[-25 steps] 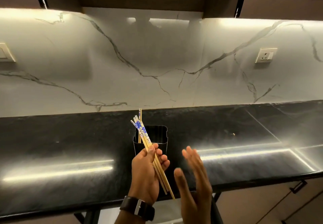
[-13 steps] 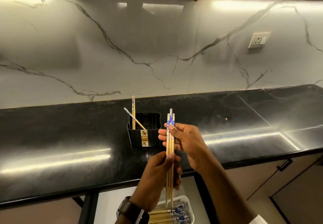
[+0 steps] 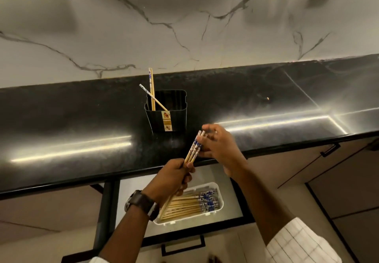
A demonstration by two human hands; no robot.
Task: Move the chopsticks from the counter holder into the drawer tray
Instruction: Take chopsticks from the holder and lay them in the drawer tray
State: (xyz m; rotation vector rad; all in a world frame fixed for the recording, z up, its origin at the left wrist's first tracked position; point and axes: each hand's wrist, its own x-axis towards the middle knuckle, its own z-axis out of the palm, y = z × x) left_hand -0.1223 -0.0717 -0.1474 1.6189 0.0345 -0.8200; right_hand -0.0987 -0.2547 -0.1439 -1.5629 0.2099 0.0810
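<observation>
Several pale wooden sticks with blue-and-white patterned tops form the bundle of chopsticks (image 3: 193,149). The left grip (image 3: 172,178) is curled tight around the bundle's middle. The bundle slants, its tops up and away from that grip and its plain ends below it, over the white tray (image 3: 185,220).

The right grip (image 3: 221,148) touches the patterned tops with its thumb. Its fingers are blurred, so I cannot tell whether it pinches them.

Beyond both grips, on the black bench (image 3: 82,119), stands the black holder (image 3: 170,119) with a few standing chopsticks (image 3: 151,84) in it, one of them leaning. The stored chopsticks (image 3: 190,204) lie side by side in the tray, inside the open drawer (image 3: 231,201) beneath the grips. The left grip and its watch (image 3: 141,201) hide the tray's near-left corner, and the bench's front edge runs between the holder and the drawer.
</observation>
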